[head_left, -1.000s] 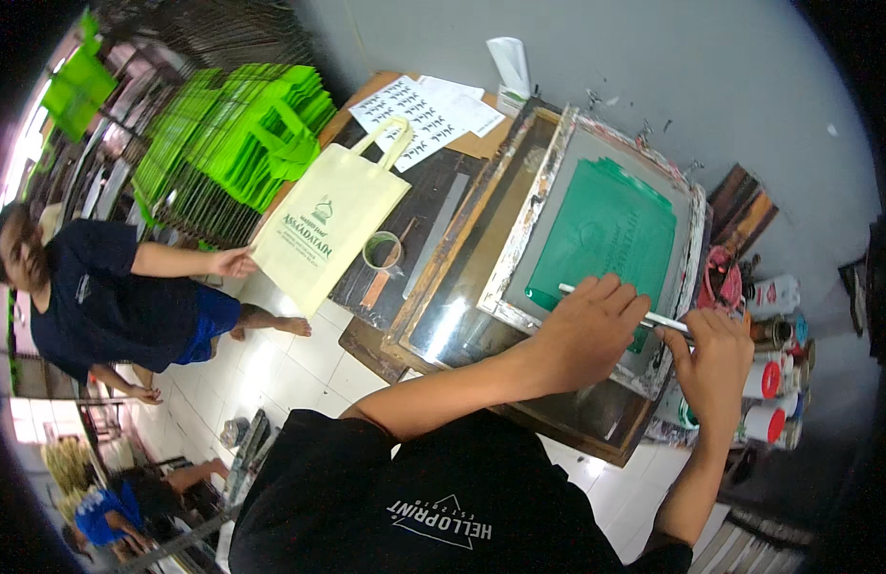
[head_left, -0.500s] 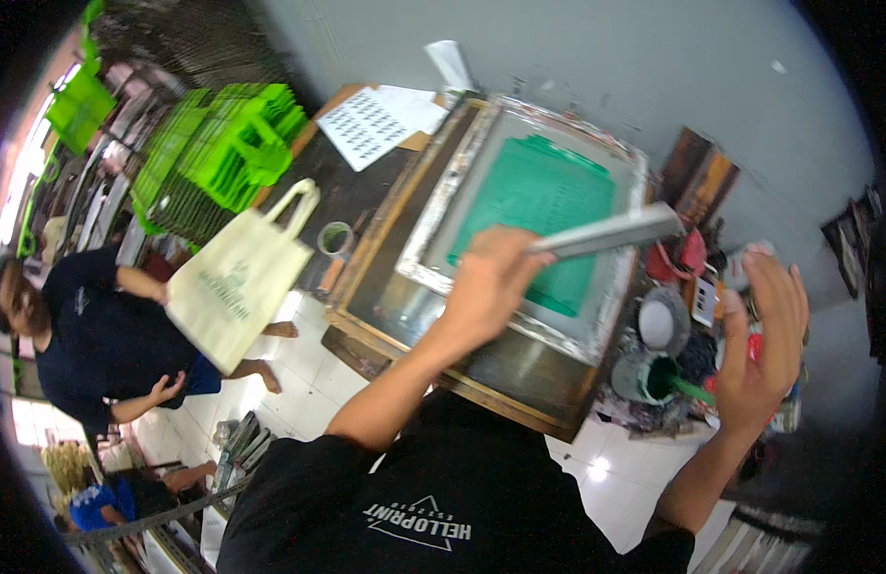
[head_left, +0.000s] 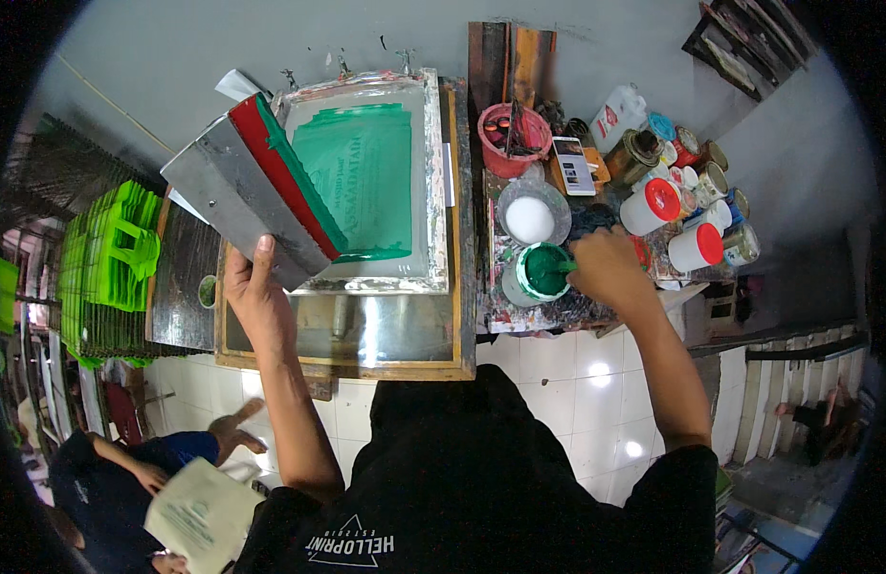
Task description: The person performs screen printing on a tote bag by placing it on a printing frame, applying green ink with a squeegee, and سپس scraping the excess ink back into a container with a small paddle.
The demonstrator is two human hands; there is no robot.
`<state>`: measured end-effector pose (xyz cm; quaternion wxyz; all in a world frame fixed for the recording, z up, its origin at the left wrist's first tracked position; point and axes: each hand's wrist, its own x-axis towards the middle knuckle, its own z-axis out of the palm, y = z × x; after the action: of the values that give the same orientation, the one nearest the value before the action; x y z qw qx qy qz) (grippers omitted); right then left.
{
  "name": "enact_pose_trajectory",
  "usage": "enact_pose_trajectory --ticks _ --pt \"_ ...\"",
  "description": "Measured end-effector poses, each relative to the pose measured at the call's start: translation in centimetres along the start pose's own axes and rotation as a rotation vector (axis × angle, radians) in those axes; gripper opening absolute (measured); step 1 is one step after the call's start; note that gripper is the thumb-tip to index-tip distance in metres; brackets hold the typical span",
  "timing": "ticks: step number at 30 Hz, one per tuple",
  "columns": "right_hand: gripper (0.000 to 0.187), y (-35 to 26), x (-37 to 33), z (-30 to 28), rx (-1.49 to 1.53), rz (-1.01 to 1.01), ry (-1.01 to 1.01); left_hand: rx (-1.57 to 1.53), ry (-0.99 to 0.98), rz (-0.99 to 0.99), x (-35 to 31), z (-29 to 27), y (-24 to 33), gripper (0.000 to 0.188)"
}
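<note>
My left hand grips the grey body of a squeegee and holds it tilted over the left edge of a screen-printing frame. Wet green ink coats the squeegee's red blade. Green ink also covers the middle of the mesh, over a printed design. Off to the right, my right hand is closed around the handle of a green-smeared stirrer, whose far end dips into a white tub of green ink; the handle is mostly hidden by my fingers.
Around the tub, a cluttered side table carries a bowl with white contents, a pink bucket, a phone and several red-lidded jars. Green bags hang on a rack at left. A person holds a cream bag at lower left.
My left hand has turned the squeegee and moved it left, so its inky blade now shows. My right hand, previously raised and open, has come down onto the stirrer. The view has swung right.
</note>
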<state>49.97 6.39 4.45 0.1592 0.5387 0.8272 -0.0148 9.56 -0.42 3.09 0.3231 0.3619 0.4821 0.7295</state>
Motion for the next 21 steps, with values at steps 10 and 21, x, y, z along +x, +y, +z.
enact_pose_trajectory --ticks 10,21 --pt "0.02 0.2 1.8 1.1 0.021 0.055 -0.092 -0.111 0.014 -0.07 -1.9 2.5 0.3 0.031" --pt "0.026 12.2 -5.2 4.5 0.681 0.566 0.442 -0.126 0.009 -0.027 -0.5 0.8 0.9 0.033"
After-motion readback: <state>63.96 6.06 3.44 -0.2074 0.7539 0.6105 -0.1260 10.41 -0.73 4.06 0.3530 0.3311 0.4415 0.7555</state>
